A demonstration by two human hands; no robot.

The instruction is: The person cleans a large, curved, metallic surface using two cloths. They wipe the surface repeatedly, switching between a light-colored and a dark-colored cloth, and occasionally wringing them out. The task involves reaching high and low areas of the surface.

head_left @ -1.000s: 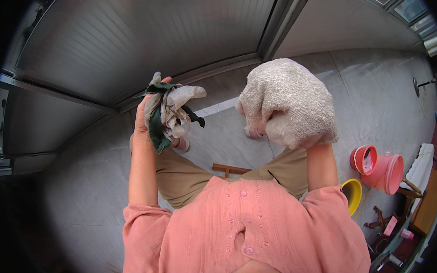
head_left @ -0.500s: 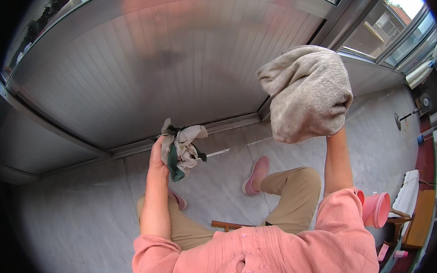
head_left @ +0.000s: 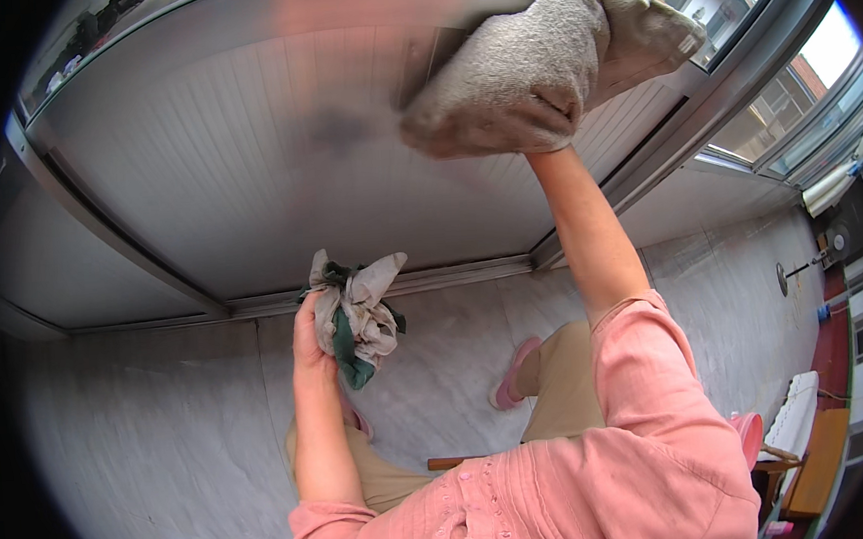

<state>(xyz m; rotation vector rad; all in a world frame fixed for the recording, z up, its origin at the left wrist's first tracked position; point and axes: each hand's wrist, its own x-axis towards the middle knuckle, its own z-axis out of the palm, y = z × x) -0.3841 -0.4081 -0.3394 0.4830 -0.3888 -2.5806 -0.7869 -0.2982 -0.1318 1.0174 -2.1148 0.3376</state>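
Lengthwise rightward, slightly up: grey towel (head_left: 528, 71)

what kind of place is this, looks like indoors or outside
Probably indoors, perhaps an enclosed balcony or porch: a metal-framed ribbed partition stands ahead, windows on the right look out on a building, and the grey floor has seams like tiling.
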